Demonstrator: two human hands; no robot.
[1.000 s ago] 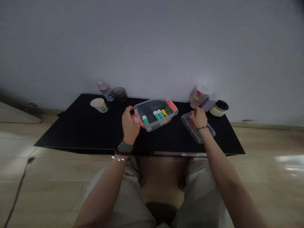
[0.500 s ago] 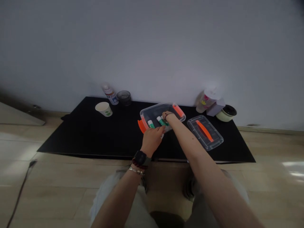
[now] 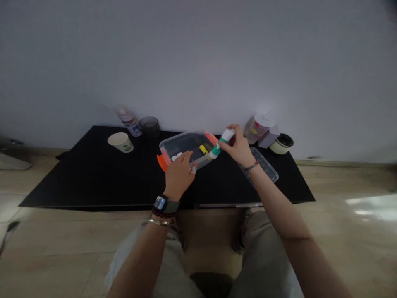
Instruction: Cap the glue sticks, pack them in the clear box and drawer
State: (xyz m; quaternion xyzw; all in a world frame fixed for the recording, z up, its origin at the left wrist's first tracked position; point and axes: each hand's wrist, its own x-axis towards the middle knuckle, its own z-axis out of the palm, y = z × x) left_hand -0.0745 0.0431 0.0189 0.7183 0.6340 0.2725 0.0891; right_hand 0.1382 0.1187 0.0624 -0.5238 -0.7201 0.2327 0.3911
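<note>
My right hand (image 3: 238, 147) grips a green-and-white glue stick (image 3: 221, 144), held tilted above the right end of a clear plastic box (image 3: 178, 142) with orange latches. My left hand (image 3: 180, 176) rests over the near side of that box, its fingers stretched out. White caps (image 3: 176, 157) show beside the left fingertips inside the box. A short yellow stick-shaped thing (image 3: 204, 150) lies at the box's right end; its kind is unclear. The near part of the box is hidden by my left hand. The clear lid (image 3: 269, 169) lies under my right wrist.
At the back left of the black table (image 3: 93, 178) are a paper cup (image 3: 121, 142), a spray can (image 3: 130, 123) and a dark glass (image 3: 150, 126). A patterned plastic cup (image 3: 256, 130), a pale box (image 3: 269, 136) and a cream pot (image 3: 281, 145) stand at the back right.
My right hand has come up out of the box to the right, bringing a glue stick. The yellow thing is now visible. My left hand has loosened with fingers extended, and the view has shifted.
</note>
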